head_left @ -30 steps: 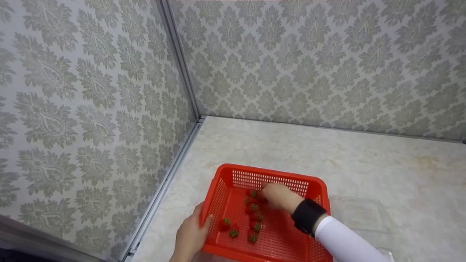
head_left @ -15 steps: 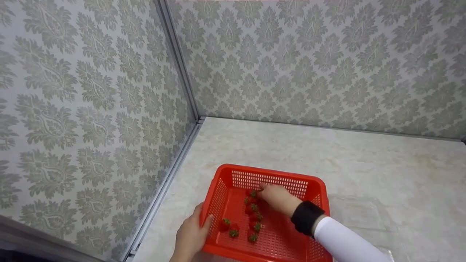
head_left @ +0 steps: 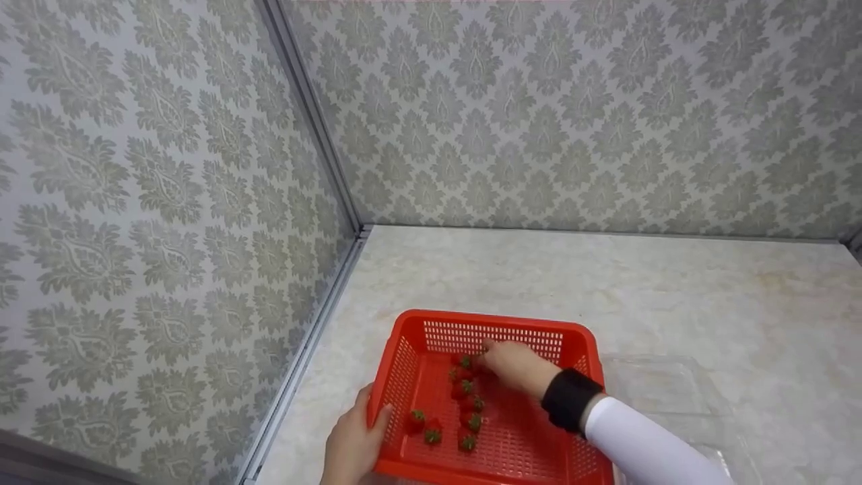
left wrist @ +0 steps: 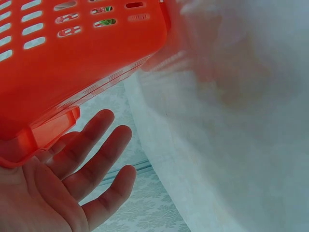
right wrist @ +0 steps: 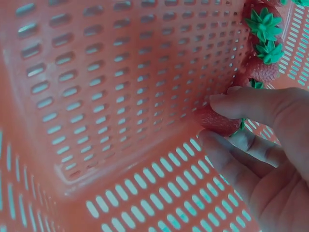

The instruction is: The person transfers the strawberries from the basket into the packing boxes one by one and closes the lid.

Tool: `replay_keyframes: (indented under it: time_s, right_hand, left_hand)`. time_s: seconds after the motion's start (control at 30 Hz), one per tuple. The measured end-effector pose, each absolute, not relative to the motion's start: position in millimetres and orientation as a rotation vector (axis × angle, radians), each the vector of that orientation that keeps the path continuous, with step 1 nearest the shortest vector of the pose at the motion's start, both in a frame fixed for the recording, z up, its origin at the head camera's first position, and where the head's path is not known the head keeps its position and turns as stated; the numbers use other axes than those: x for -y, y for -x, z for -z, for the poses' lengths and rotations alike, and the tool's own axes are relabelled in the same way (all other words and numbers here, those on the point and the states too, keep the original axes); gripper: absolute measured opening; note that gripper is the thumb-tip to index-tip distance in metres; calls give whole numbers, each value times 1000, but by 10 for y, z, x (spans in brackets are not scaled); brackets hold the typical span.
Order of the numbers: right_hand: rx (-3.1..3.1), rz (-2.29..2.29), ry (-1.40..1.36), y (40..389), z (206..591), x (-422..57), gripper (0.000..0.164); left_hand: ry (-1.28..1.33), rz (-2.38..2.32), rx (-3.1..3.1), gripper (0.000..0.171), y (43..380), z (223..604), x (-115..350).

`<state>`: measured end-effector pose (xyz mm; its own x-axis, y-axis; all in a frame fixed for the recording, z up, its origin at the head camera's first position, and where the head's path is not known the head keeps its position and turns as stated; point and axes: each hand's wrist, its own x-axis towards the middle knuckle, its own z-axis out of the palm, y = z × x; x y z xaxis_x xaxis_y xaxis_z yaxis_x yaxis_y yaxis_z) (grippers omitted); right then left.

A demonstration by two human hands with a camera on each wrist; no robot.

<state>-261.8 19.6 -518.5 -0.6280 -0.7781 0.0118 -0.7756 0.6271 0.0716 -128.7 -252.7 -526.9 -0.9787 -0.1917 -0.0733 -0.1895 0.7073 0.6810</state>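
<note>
A red slotted plastic basket (head_left: 495, 319) sits on the table with several strawberries inside. My left hand (head_left: 353, 439) holds its left rim, thumb over the edge; in the left wrist view its other fingers spread along the outer wall. Inside the basket, by the far wall, my right hand (head_left: 515, 366) pinches a strawberry (right wrist: 217, 122) between thumb and fingers, low over the slotted floor. Beside it runs an uneven row of strawberries (head_left: 471, 404) with green leaf caps. Two other strawberries (head_left: 415, 422) lie near the left wall.
Clear plastic containers (head_left: 650, 385) lie to the right of the basket, partly behind the white right sleeve (head_left: 650, 438). A patterned wall (head_left: 188, 222) closes off the left side of the pale table (head_left: 673, 289), and another stands at the back.
The head view has tilted and shifted slightly. Both hands stay at nearly the same spots on and in the basket, and the row of strawberries looks the same.
</note>
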Motion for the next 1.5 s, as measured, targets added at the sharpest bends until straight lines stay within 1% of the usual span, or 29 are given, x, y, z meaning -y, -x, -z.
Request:
replay_keyframes:
  time_s: [0.13,0.3,0.57,0.77,0.87,0.97,1.17,1.5]
  right_hand:
    - [2789,42,-1328,2617,5120,-266,16]
    - [2841,-83,-1281,2597,5009,-366,18]
    - [2817,-263,-1296,2549,4762,-592,18]
    - [2741,-308,-1340,2512,4614,-772,16]
    - [2729,-328,-1344,2491,4561,-860,19]
    - [2724,-348,-1317,2458,4509,-960,21]
    - [2693,-387,-1243,2354,4413,-1200,18]
    - [2732,-430,-1112,2133,4236,-1646,20]
  left_hand:
    - [-313,1133,2902,60,1314,5270,2515]
    - [-298,1140,2909,61,1333,5275,2497]
    - [-240,1107,2880,56,1340,5288,2455]
    - [-274,1119,2909,57,1359,5293,2435]
    - [-299,1133,2911,57,1368,5304,2437]
    - [-294,1121,2910,57,1376,5314,2442]
    - [-308,1124,2911,57,1387,5318,2442]
    - [-342,1139,2915,60,1304,5280,2512]
